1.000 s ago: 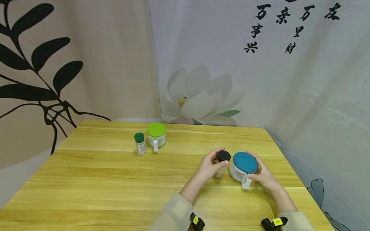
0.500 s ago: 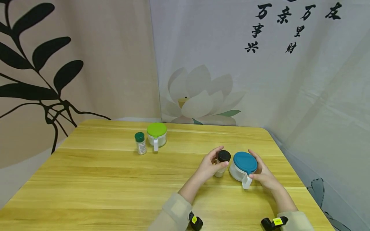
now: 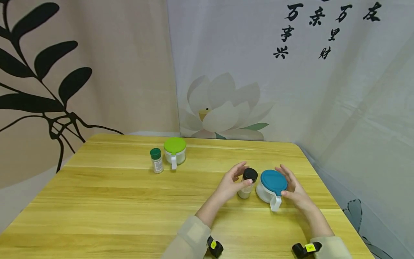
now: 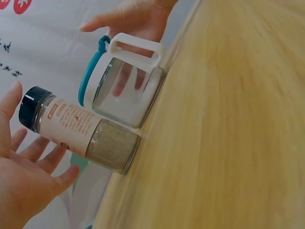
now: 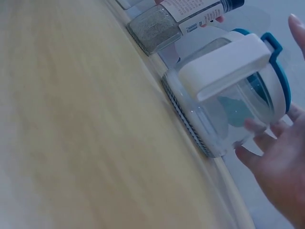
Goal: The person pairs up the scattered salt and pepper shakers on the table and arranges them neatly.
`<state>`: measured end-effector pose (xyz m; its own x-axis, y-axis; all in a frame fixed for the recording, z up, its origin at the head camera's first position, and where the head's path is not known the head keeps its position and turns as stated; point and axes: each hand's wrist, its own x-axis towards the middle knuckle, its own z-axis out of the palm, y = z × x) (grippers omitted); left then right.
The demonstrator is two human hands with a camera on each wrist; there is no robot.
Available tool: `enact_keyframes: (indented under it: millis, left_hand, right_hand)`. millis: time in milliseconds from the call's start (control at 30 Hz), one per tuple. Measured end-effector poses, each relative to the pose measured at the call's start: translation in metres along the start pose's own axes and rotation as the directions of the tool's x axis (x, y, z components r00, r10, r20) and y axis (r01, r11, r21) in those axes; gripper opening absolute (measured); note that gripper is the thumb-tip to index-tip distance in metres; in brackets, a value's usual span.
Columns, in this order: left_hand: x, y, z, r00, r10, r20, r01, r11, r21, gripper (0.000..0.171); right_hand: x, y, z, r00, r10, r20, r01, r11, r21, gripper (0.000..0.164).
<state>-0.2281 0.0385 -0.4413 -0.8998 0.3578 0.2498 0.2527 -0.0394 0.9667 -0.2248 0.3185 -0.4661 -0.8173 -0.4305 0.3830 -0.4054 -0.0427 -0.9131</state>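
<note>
Standing upright on the bench (image 3: 129,205), the black-capped spice bottle (image 4: 78,130) lies immediately to the right of your left hand (image 3: 231,183), its long axis vertical and its cap (image 3: 250,175) uppermost. Note that it occupies the space between your left palm and the blue-lidded glass jar (image 3: 273,183), which also stands upright; the two are just beside each other, with a narrow gap between their bases. Treat your left hand as the nearer to the bottle and your right hand (image 3: 295,189) as the nearer to the jar. Observe the left-hand fingers (image 4: 66,177): they are spread and loosely curved about the far side of the bottle, the left thumb (image 4: 9,101) near cap level, and they pinch nothing. The right-hand fingers (image 5: 249,156) are likewise spread around the jar, with the right thumb (image 3: 288,194) beside the white handle (image 3: 275,203), which points back toward you. Light contact between either hand and its container cannot be confirmed. Locate the green-lidded jar (image 3: 175,151) and the green-capped bottle (image 3: 156,162) side by side at the far left, upright and well apart from both hands.
</note>
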Motion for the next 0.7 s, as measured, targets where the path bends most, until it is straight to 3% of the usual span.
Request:
enact_keyframes:
  millis: [300,533,700]
  left_hand:
    - [-0.001,0.007,-0.004,1.0,-0.006,0.007,0.006,1.0,-0.014,0.061]
    - [-0.014,0.041,-0.007,0.999,0.012,0.033,-0.011,1.0,-0.008,0.059]
    - [-0.016,0.045,-0.009,0.999,0.005,0.044,-0.006,1.0,0.009,0.06]
  right_hand:
    - [0.002,-0.007,-0.002,0.999,-0.007,-0.039,0.007,1.0,0.003,0.082]
    - [0.001,-0.014,-0.001,0.999,-0.019,-0.047,0.018,1.0,-0.009,0.08]
    - [0.001,-0.02,-0.001,0.997,-0.064,-0.043,0.064,0.998,-0.017,0.079]
